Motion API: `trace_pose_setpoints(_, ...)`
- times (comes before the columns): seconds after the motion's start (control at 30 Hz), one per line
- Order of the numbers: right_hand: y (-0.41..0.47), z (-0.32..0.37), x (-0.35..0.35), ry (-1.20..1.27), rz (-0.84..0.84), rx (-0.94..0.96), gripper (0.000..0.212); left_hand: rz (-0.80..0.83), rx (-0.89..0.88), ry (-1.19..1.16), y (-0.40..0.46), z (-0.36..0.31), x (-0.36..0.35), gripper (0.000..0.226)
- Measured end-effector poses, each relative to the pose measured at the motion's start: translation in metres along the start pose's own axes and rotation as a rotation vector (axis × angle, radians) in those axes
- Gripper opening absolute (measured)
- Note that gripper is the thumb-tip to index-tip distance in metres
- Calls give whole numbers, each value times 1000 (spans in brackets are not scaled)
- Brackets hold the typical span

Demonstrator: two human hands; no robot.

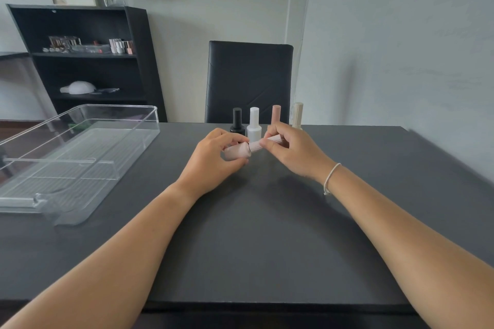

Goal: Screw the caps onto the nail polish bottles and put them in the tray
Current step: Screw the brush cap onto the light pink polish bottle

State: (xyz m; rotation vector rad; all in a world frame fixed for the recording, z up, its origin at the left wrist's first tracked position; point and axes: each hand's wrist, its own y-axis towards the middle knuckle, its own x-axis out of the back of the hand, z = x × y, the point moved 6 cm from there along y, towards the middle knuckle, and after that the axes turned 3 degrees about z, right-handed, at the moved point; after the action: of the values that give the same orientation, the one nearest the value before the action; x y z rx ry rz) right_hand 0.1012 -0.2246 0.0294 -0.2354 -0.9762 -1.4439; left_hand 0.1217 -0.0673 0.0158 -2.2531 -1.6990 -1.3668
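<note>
A pale pink nail polish bottle [236,152] lies sideways in the air above the dark table, gripped by my left hand [213,159]. My right hand [291,151] pinches its ribbed pink cap [263,144], which meets the bottle's neck. Behind my hands a row of capped bottles stands upright: a black bottle [237,121], a white bottle [254,124], a pink bottle [276,115] and a beige bottle [297,115], the last two partly hidden by my right hand. The clear plastic tray [80,163] sits at the left with nothing in it.
A black chair [248,80] stands at the table's far side. A black shelf unit [85,61] with small items stands at the back left by the wall. The dark table [267,235] stretches wide in front of my arms.
</note>
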Motion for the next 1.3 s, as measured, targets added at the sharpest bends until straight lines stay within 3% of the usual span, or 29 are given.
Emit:
trace_pose_setpoints(0.17, 1, -1, -1, -14, 15, -14, 27, -3, 3, -1, -1, -1, 1, 35)
trace_pose_setpoints(0.33, -1, 1, -4, 47, 82, -12, 11, -5, 3, -5, -1, -2, 1, 34)
trace_pose_setpoints(0.57, -1, 2, 0, 20, 28, 18, 4, -7, 10, -14, -1, -1, 1, 35)
trace_pose_setpoints(0.8, 0, -3, 3, -8, -2, -25, 29, -7, 8, -4, 0, -1, 2, 36)
trace_pose_setpoints(1.13, 0, 3, 2, 7, 7, 26, 5, -11, 12, -8, 0, 1, 2, 36)
trace_pose_setpoints(1.3, -1, -1, 7, -22, -24, -23, 26, -6, 9, -1, 0, -1, 1, 36)
